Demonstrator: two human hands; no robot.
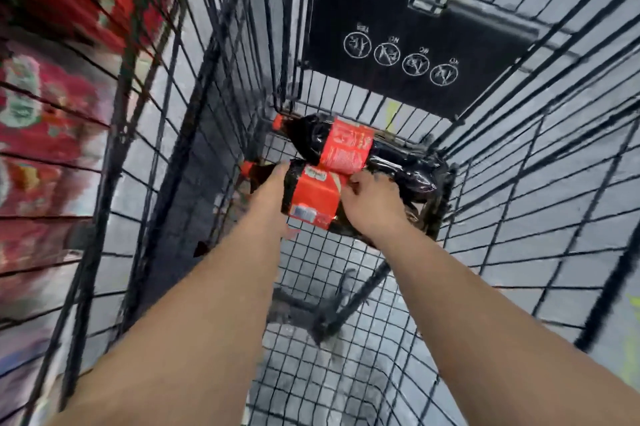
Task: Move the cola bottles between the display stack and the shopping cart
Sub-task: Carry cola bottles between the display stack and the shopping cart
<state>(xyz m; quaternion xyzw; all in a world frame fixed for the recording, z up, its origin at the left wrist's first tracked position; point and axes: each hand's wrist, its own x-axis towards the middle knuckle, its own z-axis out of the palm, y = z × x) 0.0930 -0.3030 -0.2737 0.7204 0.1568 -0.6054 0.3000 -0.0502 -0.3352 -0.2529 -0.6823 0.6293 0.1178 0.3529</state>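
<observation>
Two dark cola bottles with red labels and red caps lie on their sides at the far end of the black wire shopping cart [322, 273], caps pointing left. The far bottle [346, 145] rests against the cart's end wall. I hold the near bottle [311, 197] with both hands. My left hand [273, 193] wraps its neck end, fingers curled underneath. My right hand [370, 199] grips its body just right of the label. The near bottle touches the far one.
The display stack [45, 107] of red cola packs shows blurred through the cart's left wall. A black child-seat flap [415, 45] with white warning icons hangs at the cart's far end. Grey floor shows under the wire mesh.
</observation>
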